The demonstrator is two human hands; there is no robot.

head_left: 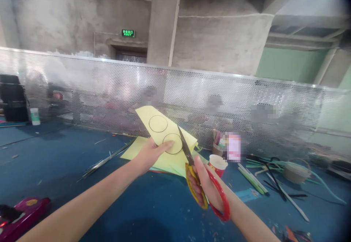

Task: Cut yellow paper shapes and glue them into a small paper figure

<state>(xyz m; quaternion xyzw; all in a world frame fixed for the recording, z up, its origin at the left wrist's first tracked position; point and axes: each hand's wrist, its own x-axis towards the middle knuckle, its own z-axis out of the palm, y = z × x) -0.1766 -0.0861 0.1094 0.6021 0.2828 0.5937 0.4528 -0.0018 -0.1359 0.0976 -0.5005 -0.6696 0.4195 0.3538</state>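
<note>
L hand [153, 153] pinches yellow paper [166, 131], thumb on lower drawn circle [176, 139]; paper's up over blue desk [115, 198], approx. centre. Looks light, floppy, prob. creases easily; best held nr edge, away from scissors [187, 150]. R hand [207, 178] has fingers round scissor handles; can't tell if blades bite paper. Containers, L to R: white-green bottle [35, 117], contents hidden; brown cup [217, 149] w/ sticks [216, 137]; red-white cup [218, 163], basket [295, 173], contents unclear.

Yel. paper [169, 126] w/ blk circles [158, 123], red/yel.-hndld scissors [189, 158]
</note>
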